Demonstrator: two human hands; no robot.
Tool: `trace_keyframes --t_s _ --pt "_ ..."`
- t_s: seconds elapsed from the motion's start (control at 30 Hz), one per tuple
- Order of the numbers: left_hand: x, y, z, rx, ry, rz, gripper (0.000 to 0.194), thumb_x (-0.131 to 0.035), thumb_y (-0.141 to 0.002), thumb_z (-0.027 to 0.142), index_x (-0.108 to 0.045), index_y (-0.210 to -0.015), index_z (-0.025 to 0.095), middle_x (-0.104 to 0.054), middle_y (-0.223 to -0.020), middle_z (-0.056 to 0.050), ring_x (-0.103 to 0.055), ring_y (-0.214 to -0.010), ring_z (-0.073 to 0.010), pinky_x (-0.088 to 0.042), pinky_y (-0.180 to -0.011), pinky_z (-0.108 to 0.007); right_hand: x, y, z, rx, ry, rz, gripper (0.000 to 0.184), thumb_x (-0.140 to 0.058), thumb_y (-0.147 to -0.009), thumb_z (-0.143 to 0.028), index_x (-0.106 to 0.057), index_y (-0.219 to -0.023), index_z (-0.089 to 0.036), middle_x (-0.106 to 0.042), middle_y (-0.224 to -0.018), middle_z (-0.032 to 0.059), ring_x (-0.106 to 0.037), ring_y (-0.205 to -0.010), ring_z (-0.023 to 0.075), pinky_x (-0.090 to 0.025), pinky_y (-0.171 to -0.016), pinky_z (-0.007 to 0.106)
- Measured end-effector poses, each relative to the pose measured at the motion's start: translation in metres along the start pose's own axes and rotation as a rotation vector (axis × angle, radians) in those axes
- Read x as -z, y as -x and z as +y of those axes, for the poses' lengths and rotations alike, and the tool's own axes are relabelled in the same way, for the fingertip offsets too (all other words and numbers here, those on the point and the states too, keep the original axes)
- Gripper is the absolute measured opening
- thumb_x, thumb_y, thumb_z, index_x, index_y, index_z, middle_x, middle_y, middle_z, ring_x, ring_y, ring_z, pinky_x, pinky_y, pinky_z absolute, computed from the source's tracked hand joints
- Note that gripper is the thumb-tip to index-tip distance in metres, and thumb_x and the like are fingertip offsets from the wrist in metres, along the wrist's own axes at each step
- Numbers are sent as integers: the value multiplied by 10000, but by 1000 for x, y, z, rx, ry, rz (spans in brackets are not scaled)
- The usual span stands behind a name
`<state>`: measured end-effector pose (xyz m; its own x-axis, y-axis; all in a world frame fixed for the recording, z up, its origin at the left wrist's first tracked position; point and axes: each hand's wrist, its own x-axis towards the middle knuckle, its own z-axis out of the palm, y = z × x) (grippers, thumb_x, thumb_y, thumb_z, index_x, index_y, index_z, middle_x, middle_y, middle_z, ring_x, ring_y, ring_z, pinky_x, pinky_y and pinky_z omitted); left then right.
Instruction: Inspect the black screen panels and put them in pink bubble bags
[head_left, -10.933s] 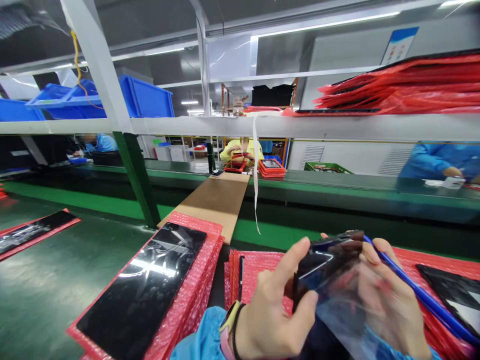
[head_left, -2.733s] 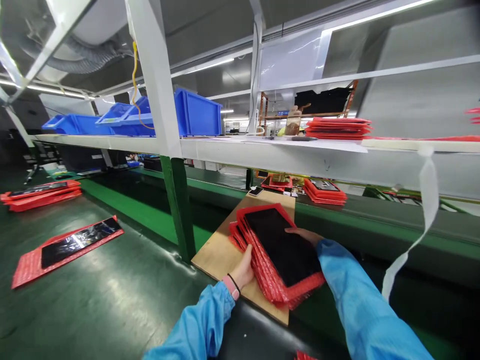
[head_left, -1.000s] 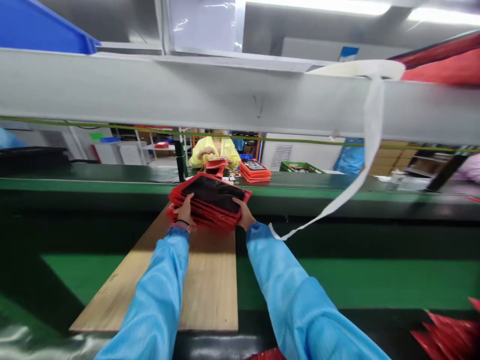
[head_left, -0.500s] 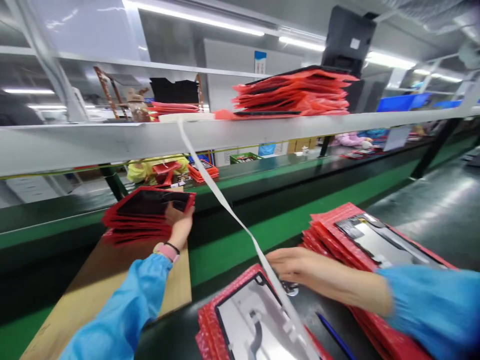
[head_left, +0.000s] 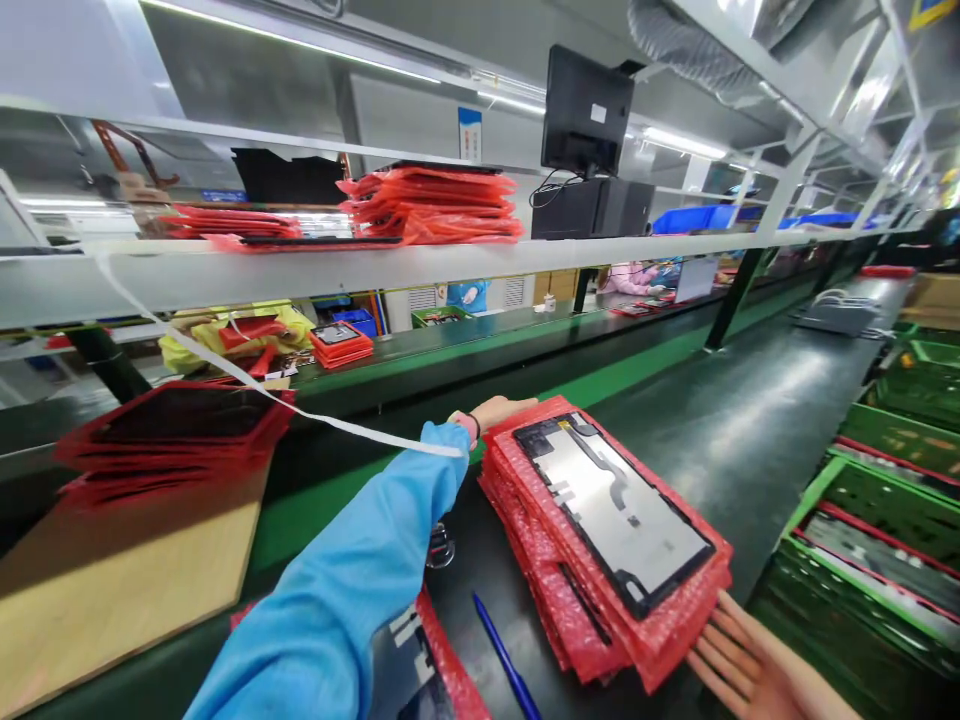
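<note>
A stack of red bubble-wrap sleeves (head_left: 544,600) lies on the dark bench, with a silver-backed screen panel (head_left: 622,510) on top. My left hand (head_left: 504,411) reaches across to the stack's far left corner, its fingers stretched out along the edge and their tips partly hidden. At the near right corner, my right hand (head_left: 742,655) has its fingers spread against or just beside the sleeves; contact is hard to tell. Under my left sleeve, another panel (head_left: 412,660) in red wrap is partly covered. Between the two lies a blue pen (head_left: 504,655), with a small metal ring-like item (head_left: 441,547) behind it.
At left, a red-wrapped stack (head_left: 180,440) rests on a wooden board (head_left: 150,560). A white strap (head_left: 262,385) hangs across the view. A shelf (head_left: 420,262) above carries more red stacks and a monitor (head_left: 587,108). Green crates (head_left: 862,590) stand at right. Co-workers sit opposite.
My left hand has left the left stack and crossed to the right-hand stack. My right hand has moved to that stack's near right corner. The view has swung right.
</note>
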<state>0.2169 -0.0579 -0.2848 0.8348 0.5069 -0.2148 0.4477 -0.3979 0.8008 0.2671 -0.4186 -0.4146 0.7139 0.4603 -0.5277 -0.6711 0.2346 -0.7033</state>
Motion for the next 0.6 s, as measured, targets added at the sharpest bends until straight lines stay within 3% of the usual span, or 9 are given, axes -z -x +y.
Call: trace_keyframes --t_s 0.1,0.17,0.33,0.47,0.6 --pt "-7 -11 7 65 15 -138 338 -517 -898 429 -612 -1043 139 -645 -1038 -77 -627 -917 -185 -513 -829 -394 -13 -6 2 -90 0 -130 401 -764 -704 -257 -584 -1058 -205 -739 -765 18 -706 -697 197 -607 -660 311" --pt "-12 -16 8 107 19 -219 391 -513 -885 485 -634 -999 131 -677 -966 -74 -649 -863 -176 -522 -812 -388 -23 -6 0 -116 27 -147 517 -751 -738 -323 -526 -1185 -189 -748 -838 27 -709 -736 192 -603 -708 299" --pt "-18 -29 20 183 -5 -330 494 -638 -689 646 -700 -848 183 -729 -856 -64 -689 -788 -218 -549 -761 -330 -40 4 -7 -108 17 -181 699 -724 -767 -334 -394 -1374 -230 -732 -1020 23 -697 -907 206 -584 -815 292" --pt "-20 -37 34 242 -74 -351 470 -791 -523 575 -702 -769 184 -738 -818 -59 -694 -811 -256 -545 -798 -335 -37 6 -8 -99 -11 -195 687 -762 -720 -233 -456 -1335 -240 -726 -1044 28 -696 -920 213 -595 -796 287" --pt "-18 -36 33 286 -85 -381 499 -786 -503 600 -699 -800 208 -741 -855 -61 -690 -860 -278 -543 -817 -363 -25 0 -6 -125 91 -109 549 -806 -647 -183 -585 -1150 -194 -745 -947 52 -716 -827 226 -616 -711 294"
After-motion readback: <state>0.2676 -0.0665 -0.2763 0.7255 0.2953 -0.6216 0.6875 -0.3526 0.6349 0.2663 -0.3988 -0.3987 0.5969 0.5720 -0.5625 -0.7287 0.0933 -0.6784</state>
